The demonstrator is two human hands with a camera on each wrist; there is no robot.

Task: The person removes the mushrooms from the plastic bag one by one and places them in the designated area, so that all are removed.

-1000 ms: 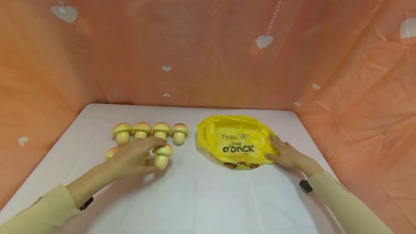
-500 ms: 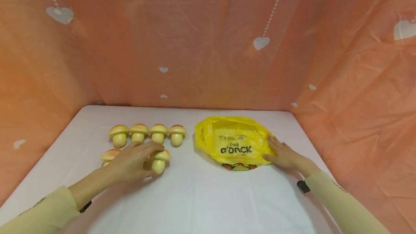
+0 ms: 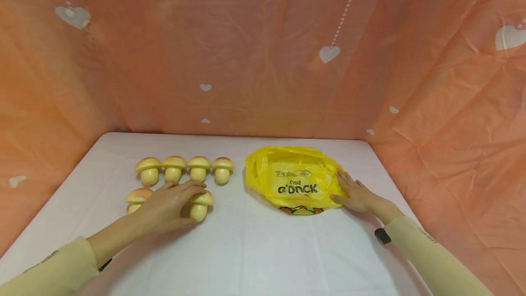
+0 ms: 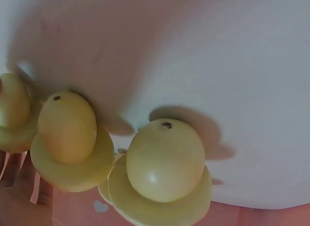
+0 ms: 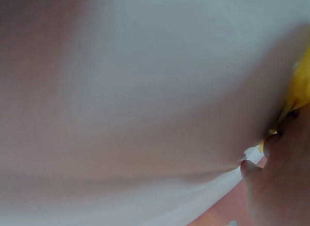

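Observation:
Several yellow toy mushrooms stand on the white table (image 3: 255,250), four in a back row (image 3: 185,168) and more in front. My left hand (image 3: 166,204) lies over the front row, fingers curled over the cap of the front right mushroom (image 3: 200,205). Another front mushroom (image 3: 137,197) shows left of the hand. The left wrist view shows mushroom stems close up (image 4: 164,160), with the hand (image 4: 19,197) at the lower left. My right hand (image 3: 356,194) rests flat on the right edge of a flattened yellow plastic bag (image 3: 293,179). In the right wrist view the fingertips (image 5: 278,153) touch the bag (image 5: 300,90).
Orange sheeting with white hearts (image 3: 328,54) walls the table at the back and both sides. Bare white tabletop lies in front of the mushrooms and the bag. Both forearms wear beige sleeves (image 3: 427,255).
My left fingers have curled down onto the front right mushroom's cap. The right hand stays flat on the bag. The view has shifted slightly.

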